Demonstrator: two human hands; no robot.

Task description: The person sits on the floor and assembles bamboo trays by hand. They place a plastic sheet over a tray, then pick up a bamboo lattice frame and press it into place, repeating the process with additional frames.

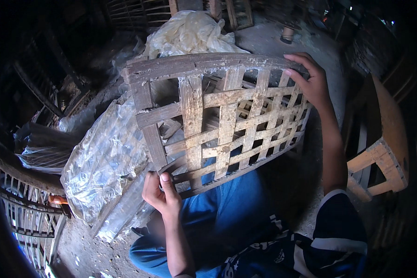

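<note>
A woven lattice panel (224, 123) of flat wooden or bamboo strips, edged by a darker worn frame, is held up tilted above my lap. My left hand (162, 194) grips its lower left corner, with thumb and fingers pinched around a dark strip there. At the upper right corner, my right hand (314, 82) is closed over the top rail, thumb on the near face and fingers over the edge. Through the gaps more slats show behind the panel, mostly hidden. My blue jeans (227, 194) are below it.
Crumpled clear plastic sheeting (104, 162) lies left of the panel, and pale plastic (190, 34) is heaped beyond. Slatted wooden frames (30, 227) stand at the lower left beside an orange handle (58, 200). A wooden stool-like piece (380, 162) stands right; a spool (288, 33) is farther back.
</note>
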